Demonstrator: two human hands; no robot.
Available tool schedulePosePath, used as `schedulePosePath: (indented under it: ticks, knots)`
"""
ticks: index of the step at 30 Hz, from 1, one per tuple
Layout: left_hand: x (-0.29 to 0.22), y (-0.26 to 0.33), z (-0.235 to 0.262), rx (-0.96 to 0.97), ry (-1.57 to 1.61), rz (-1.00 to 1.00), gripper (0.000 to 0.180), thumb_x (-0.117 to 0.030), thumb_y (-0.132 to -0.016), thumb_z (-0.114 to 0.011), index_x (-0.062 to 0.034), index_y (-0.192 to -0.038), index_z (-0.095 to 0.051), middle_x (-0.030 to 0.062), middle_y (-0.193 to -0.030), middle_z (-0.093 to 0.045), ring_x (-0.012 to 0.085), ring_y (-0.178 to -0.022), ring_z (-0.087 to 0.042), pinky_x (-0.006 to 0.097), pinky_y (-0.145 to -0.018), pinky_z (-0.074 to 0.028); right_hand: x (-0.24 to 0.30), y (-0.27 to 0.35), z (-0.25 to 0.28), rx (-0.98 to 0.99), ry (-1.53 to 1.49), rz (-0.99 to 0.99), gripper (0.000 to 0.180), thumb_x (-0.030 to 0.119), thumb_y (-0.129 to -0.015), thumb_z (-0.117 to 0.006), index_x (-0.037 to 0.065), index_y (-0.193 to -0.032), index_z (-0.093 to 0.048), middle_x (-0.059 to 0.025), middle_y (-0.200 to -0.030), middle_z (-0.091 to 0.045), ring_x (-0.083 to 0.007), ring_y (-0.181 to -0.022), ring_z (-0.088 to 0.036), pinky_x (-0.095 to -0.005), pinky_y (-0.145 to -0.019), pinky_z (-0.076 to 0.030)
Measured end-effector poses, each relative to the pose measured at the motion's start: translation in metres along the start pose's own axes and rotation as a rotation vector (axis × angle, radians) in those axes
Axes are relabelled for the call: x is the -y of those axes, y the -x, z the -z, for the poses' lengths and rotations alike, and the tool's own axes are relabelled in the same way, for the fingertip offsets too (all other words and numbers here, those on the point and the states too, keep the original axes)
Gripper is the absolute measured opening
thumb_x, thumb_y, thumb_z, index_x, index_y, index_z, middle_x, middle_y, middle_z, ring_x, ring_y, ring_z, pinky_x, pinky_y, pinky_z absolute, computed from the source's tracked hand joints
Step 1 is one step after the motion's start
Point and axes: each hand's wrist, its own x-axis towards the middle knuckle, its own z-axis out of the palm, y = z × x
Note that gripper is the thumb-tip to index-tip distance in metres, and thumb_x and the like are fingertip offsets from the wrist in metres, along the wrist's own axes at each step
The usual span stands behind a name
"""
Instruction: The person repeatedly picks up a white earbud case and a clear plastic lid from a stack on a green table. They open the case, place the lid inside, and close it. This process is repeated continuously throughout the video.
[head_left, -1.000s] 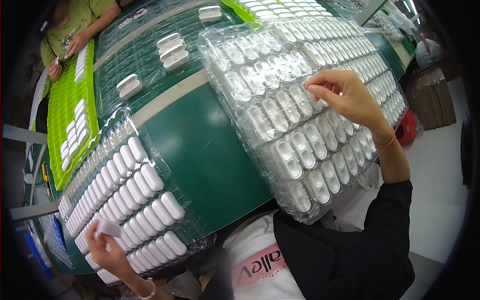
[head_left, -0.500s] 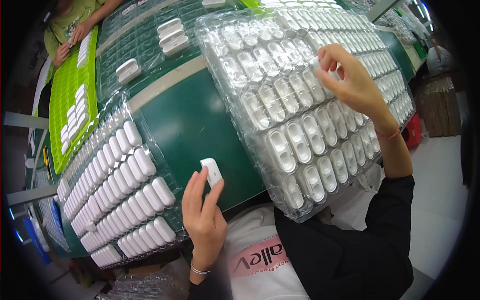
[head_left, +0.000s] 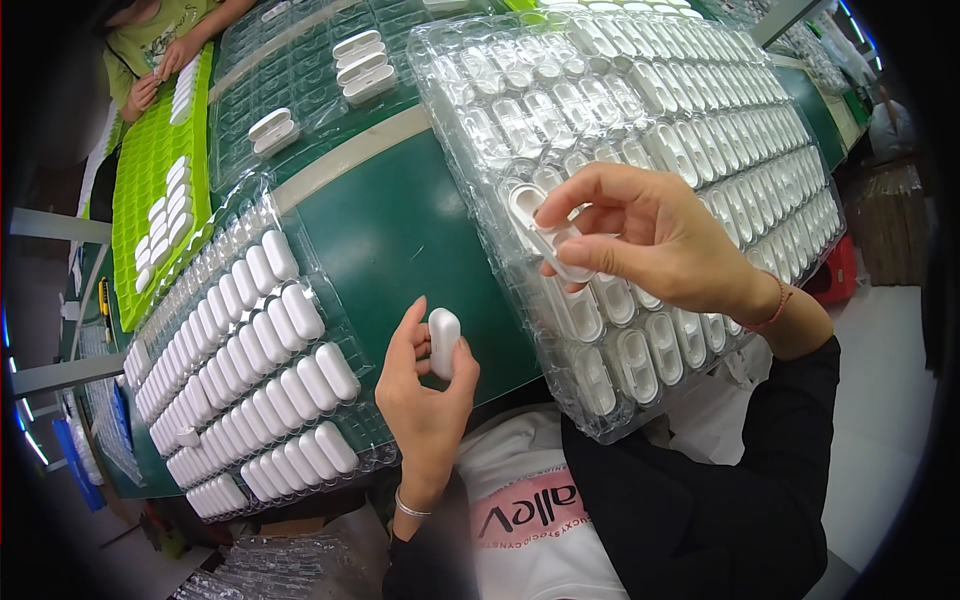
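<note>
My left hand (head_left: 428, 405) is closed around a smooth white earbud case (head_left: 445, 342), held upright over the green table between two trays. To the right, my right hand (head_left: 660, 235) pinches a white hollow oval shell (head_left: 530, 210) at the left side of a clear plastic tray (head_left: 478, 225). Several similar white hollow shells (head_left: 636, 362) sit in rows in that tray, partly hidden under my right hand. On the left, a second clear tray (head_left: 345, 330) carries rows of white earbud cases (head_left: 300, 310) with rounded tops.
Beyond a pale strip (head_left: 350, 160) lies another clear tray (head_left: 240, 175) with a few opened white cases (head_left: 363, 68). At the far left, a lime-green tray (head_left: 140, 215) holds white pieces, with a co-worker's hands (head_left: 160, 75) above it. A red object (head_left: 835, 265) is at the right.
My right hand has come left and nearer from over the right tray, and a white shell now shows in its fingers. My left hand has turned the earbud case more upright.
</note>
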Motion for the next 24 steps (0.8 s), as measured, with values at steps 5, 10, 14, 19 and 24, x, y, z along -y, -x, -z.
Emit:
schedulePosePath:
  ticks: [5, 10, 14, 19, 24]
  knots:
    - [0.015, -0.002, -0.010, -0.134, -0.231, -0.165, 0.046, 0.009, -0.072, -0.063, -0.0012, -0.117, -0.059, 0.0149, -0.095, -0.058, 0.0308, -0.085, -0.059, 0.039, -0.073, -0.049, -0.008, -0.008, -0.010, 0.050, 0.007, 0.088, 0.026, 0.004, -0.088, -0.069, -0.003, -0.110, -0.058, -0.0103, -0.112, -0.061, -0.0122, -0.097, -0.063, -0.0280, -0.083, -0.057]
    - [0.016, 0.000, -0.008, -0.185, -0.331, -0.297, 0.046, 0.010, -0.075, -0.065, 0.0015, -0.120, -0.057, 0.0166, -0.107, -0.061, 0.0311, -0.094, -0.059, 0.038, -0.082, -0.048, -0.013, -0.009, -0.012, 0.034, 0.123, 0.184, 0.028, 0.002, -0.084, -0.072, -0.001, -0.109, -0.061, -0.0083, -0.112, -0.061, -0.0125, -0.100, -0.062, -0.0285, -0.086, -0.058]
    - [-0.005, 0.005, 0.003, -0.137, 0.205, 0.029, 0.041, 0.008, -0.080, -0.067, 0.0012, -0.119, -0.058, 0.0167, -0.118, -0.063, 0.0279, -0.109, -0.057, 0.039, -0.094, -0.044, -0.014, -0.006, -0.018, 0.022, 0.215, 0.206, 0.030, -0.002, -0.081, -0.074, 0.000, -0.109, -0.063, -0.0086, -0.114, -0.061, -0.0121, -0.101, -0.062, -0.0259, -0.083, -0.058]
    - [-0.028, -0.006, 0.025, 0.151, 0.718, -0.123, 0.041, 0.003, -0.083, -0.070, 0.0014, -0.122, -0.058, 0.0166, -0.122, -0.063, 0.0248, -0.115, -0.054, 0.036, -0.101, -0.040, -0.012, -0.004, -0.029, 0.047, 0.244, 0.236, 0.028, 0.002, -0.079, -0.075, 0.001, -0.105, -0.065, -0.0099, -0.101, -0.067, -0.0139, -0.081, -0.067, -0.0284, -0.071, -0.061]
    - [-0.026, -0.003, 0.022, 0.204, 0.923, 0.000, 0.045, 0.001, -0.083, -0.072, 0.0021, -0.125, -0.056, 0.0203, -0.125, -0.062, 0.0219, -0.112, -0.057, 0.035, -0.098, -0.045, -0.014, -0.002, -0.034, 0.076, 0.225, 0.250, 0.027, 0.000, -0.080, -0.072, 0.001, -0.106, -0.064, -0.0102, -0.098, -0.068, -0.0139, -0.080, -0.067, -0.0285, -0.070, -0.060]
